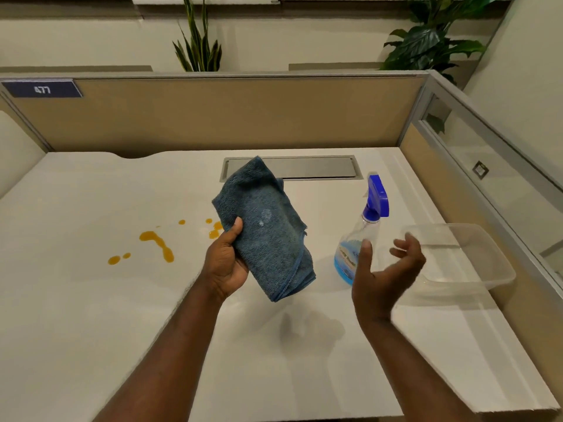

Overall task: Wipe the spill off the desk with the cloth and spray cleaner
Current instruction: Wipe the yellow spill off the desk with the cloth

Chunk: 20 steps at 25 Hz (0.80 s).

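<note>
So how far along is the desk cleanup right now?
Early. The left hand holds the folded blue cloth above the desk. The right hand is open beside the spray bottle, not gripping it. The orange spill sits untouched, so wiping is all left; whether anything was sprayed can't be told.

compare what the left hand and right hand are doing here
The left hand grips the folded blue cloth, lifted off the desk; the right hand is open and holds nothing. The left is beside the orange spill; the right is in front of the spray bottle. Both are raised above the desk.
</note>
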{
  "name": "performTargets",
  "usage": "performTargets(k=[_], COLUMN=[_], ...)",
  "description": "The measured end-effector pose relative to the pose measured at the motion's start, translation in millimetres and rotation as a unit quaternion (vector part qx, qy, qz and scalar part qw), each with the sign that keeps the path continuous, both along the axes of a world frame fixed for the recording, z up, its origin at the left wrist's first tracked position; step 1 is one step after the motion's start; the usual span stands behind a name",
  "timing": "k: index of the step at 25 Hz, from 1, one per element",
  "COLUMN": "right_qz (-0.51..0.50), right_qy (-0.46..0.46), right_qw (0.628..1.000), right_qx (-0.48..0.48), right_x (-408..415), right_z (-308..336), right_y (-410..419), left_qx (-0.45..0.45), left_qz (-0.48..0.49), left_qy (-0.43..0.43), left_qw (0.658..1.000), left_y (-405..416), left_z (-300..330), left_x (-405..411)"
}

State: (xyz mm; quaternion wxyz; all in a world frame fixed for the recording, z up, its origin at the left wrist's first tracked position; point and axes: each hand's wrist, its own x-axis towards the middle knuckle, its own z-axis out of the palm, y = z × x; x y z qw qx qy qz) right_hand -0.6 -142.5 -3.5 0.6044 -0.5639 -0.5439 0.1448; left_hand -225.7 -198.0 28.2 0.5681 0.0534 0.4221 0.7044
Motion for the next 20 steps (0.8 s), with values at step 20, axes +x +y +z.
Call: performTargets(k=[20], right_qz=[0.557], right_qy=[0.22], right_qw=[0.638], right_qx=[-0.484], right_x=[-67.6], right_z=[23.8], right_y=[-27.6], left_qx=[-0.046], left_qz=[-0.052], left_qy=[0.198], left_qw=[0.978], left_y=[-97.7], left_z=[8.1], left_x=[-7.3])
